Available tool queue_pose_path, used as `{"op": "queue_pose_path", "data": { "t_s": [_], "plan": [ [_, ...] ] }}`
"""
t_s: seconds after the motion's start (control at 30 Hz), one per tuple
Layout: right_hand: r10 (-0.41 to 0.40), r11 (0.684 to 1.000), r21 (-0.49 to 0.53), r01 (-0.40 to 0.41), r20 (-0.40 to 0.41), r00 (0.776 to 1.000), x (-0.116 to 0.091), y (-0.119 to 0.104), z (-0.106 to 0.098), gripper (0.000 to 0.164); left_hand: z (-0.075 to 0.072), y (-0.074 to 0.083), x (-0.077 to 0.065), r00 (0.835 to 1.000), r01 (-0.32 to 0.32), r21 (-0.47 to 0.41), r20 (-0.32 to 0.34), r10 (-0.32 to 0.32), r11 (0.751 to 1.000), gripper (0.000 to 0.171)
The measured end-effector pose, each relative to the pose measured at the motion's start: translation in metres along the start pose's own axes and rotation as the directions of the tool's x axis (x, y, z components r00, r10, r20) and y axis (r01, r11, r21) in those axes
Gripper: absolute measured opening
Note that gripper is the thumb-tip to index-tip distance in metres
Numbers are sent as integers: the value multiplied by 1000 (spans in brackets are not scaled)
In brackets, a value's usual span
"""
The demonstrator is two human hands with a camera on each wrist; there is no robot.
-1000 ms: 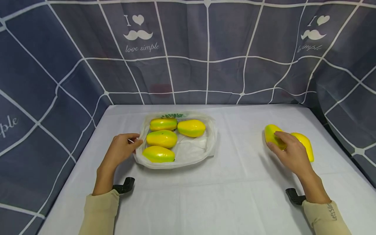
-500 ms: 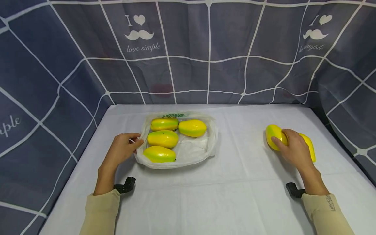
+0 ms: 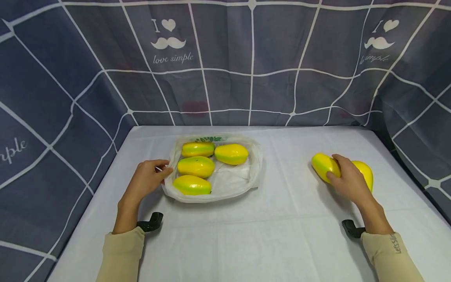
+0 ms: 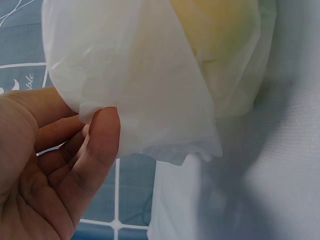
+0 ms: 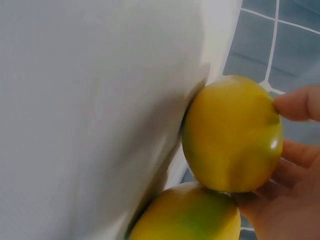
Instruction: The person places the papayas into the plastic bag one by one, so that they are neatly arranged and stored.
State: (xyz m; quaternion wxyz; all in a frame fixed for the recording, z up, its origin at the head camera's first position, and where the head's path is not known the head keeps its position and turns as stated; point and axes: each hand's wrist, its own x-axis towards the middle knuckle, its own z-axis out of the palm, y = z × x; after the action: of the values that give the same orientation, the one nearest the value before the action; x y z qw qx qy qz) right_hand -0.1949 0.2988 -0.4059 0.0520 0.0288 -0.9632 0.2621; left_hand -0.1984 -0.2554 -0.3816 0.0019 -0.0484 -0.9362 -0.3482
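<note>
In the head view my left hand (image 3: 149, 176) pinches the rim of a white plastic bag (image 3: 243, 188) at its left side. In the left wrist view the thumb and fingers (image 4: 102, 135) hold the thin plastic (image 4: 155, 95). Several yellow-green mangoes (image 3: 195, 167) lie inside the spread bag, mostly toward its left and back. On the right, my right hand (image 3: 349, 180) grips a mango (image 3: 324, 166) with thumb and fingers at its right end. The right wrist view has this mango (image 5: 232, 135) beside the thumb. A second mango (image 3: 365, 172), partly hidden, lies behind the hand.
A white cloth covers the table (image 3: 246, 243). Dark grid-patterned curtains (image 3: 225, 90) stand along the back and both sides. Black mounts (image 3: 150, 222) sit at both wrists. White table surface lies between the bag and the right-hand mangoes.
My right hand has closed on the left one of the two loose mangoes, and that mango has shifted slightly left and turned. The left hand stays at the bag's rim.
</note>
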Motion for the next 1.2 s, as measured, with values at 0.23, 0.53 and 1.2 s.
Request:
{"op": "queue_pose_path", "data": {
  "t_s": [0.23, 0.53, 1.2],
  "plan": [
    [-62, 998, 21, 63, -34, 997, -4, 3, 4, 59, -1, 2, -1, 1000, 4, -2, 10, -4, 1000, 44],
    [-6, 1000, 30, 4, 39, 999, -8, 3, 4, 68, -1, 1, -1, 1000, 12, 5, 15, -13, 1000, 43],
    [-9, 1000, -12, 9, 43, 999, -11, 0, 3, 68, 0, 0, -1, 1000, 1, 4, 7, -1, 1000, 43]
  ]
}}
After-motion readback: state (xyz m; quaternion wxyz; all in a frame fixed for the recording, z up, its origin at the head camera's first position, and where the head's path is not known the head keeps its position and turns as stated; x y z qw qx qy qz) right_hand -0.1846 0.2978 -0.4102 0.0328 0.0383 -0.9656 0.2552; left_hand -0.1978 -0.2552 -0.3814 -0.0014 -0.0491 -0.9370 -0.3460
